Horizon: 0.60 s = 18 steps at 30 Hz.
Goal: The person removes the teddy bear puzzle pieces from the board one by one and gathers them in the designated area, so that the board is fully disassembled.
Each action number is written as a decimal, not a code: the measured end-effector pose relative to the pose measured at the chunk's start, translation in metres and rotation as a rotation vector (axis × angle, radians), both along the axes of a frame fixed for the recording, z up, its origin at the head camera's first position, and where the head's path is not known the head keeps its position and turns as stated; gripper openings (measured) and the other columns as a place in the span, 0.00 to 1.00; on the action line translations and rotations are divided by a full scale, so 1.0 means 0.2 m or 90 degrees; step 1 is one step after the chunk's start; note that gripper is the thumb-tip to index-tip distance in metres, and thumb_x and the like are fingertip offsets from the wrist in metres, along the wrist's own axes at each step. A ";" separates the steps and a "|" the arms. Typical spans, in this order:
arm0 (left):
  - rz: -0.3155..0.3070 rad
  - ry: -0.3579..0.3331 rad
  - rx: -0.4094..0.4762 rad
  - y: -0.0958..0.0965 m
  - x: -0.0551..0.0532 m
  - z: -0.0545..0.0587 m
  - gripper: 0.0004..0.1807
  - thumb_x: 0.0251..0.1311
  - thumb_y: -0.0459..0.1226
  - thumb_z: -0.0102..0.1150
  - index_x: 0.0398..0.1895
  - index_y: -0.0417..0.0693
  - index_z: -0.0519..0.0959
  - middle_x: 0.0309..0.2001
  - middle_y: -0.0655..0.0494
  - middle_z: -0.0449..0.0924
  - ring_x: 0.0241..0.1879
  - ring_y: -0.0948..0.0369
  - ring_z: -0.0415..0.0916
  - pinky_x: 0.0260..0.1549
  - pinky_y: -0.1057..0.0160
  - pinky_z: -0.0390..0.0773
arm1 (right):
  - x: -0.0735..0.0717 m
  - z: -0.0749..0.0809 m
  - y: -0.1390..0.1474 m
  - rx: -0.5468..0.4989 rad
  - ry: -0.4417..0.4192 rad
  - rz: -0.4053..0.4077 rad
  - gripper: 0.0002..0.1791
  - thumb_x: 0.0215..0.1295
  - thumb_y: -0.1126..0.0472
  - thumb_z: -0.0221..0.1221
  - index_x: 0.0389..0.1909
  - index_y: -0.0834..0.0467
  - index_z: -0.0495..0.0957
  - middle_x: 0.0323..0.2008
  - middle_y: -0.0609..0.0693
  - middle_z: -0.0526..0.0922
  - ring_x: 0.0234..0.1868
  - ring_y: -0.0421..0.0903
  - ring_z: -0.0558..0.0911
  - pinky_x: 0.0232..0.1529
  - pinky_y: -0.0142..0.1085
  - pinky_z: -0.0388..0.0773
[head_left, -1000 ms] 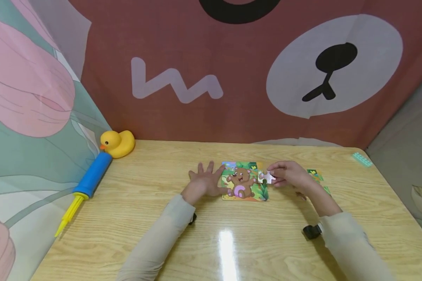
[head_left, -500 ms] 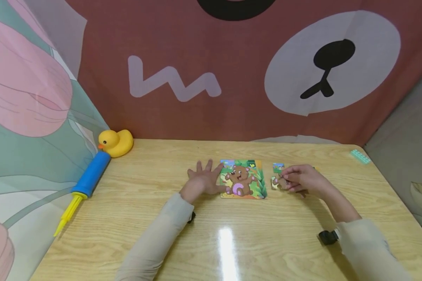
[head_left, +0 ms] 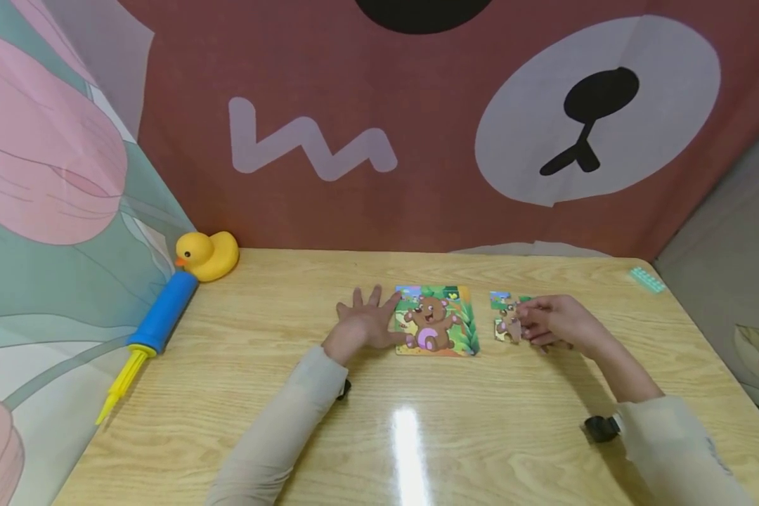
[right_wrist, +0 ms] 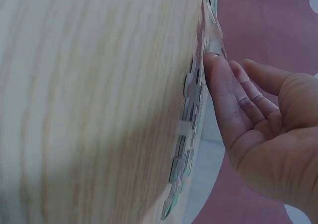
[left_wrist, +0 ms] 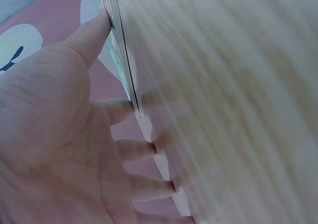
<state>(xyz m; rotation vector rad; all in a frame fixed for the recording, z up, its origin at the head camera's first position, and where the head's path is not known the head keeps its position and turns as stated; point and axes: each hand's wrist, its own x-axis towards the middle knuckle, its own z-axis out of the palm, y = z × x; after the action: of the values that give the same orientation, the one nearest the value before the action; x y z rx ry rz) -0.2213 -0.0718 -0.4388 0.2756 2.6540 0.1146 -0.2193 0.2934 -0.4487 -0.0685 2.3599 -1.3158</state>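
Note:
In the head view a square jigsaw puzzle [head_left: 436, 322] with a brown bear picture lies on the table. My left hand [head_left: 365, 325] rests at its left side, fingers spread, thumb on the edge; the left wrist view shows the thumb [left_wrist: 92, 40] against that edge. To the right of the puzzle, my right hand [head_left: 559, 322] pinches a brown and white puzzle piece [head_left: 508, 329] at its fingertips. The right wrist view has this puzzle piece [right_wrist: 213, 28] tilted over the table. A blue puzzle piece [head_left: 499, 298] lies just behind it, and several puzzle pieces [right_wrist: 181, 159] lie partly hidden under the hand.
A yellow rubber duck [head_left: 209, 257] sits at the back left corner, beside a blue and yellow hand pump [head_left: 163, 313] along the left edge. A mint-green studded block [head_left: 647, 279] is at the back right. Printed cloth [head_left: 329, 63] hangs behind the wooden table [head_left: 329, 436].
My right hand has moved from the bear puzzle's right side rightward to the loose pieces, carrying the puzzle piece along. The left hand has stayed at the puzzle's left edge.

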 end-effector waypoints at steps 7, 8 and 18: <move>-0.004 0.002 -0.002 0.00 -0.01 -0.01 0.53 0.59 0.74 0.50 0.82 0.74 0.40 0.84 0.50 0.34 0.81 0.36 0.33 0.70 0.25 0.50 | -0.01 0.00 0.02 0.008 0.006 0.002 0.26 0.81 0.52 0.48 0.66 0.70 0.71 0.56 0.67 0.83 0.44 0.47 0.88 0.44 0.39 0.87; -0.005 0.001 -0.001 0.00 -0.01 -0.01 0.53 0.59 0.74 0.50 0.82 0.73 0.40 0.84 0.50 0.34 0.81 0.36 0.33 0.70 0.25 0.50 | -0.01 0.00 0.02 0.008 0.011 0.007 0.26 0.81 0.53 0.47 0.66 0.70 0.71 0.56 0.68 0.83 0.44 0.46 0.88 0.44 0.39 0.87; -0.004 -0.005 -0.008 0.00 -0.01 0.00 0.53 0.59 0.74 0.50 0.82 0.74 0.39 0.84 0.51 0.33 0.81 0.36 0.33 0.70 0.25 0.50 | 0.00 0.03 0.02 0.015 0.046 0.025 0.26 0.83 0.53 0.43 0.65 0.71 0.71 0.53 0.66 0.83 0.40 0.43 0.83 0.43 0.39 0.86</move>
<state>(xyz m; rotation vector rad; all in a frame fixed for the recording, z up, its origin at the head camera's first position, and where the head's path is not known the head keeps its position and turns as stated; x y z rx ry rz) -0.2238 -0.0710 -0.4388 0.2798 2.6444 0.0975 -0.2201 0.2979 -0.4424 -0.1570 2.4207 -1.2861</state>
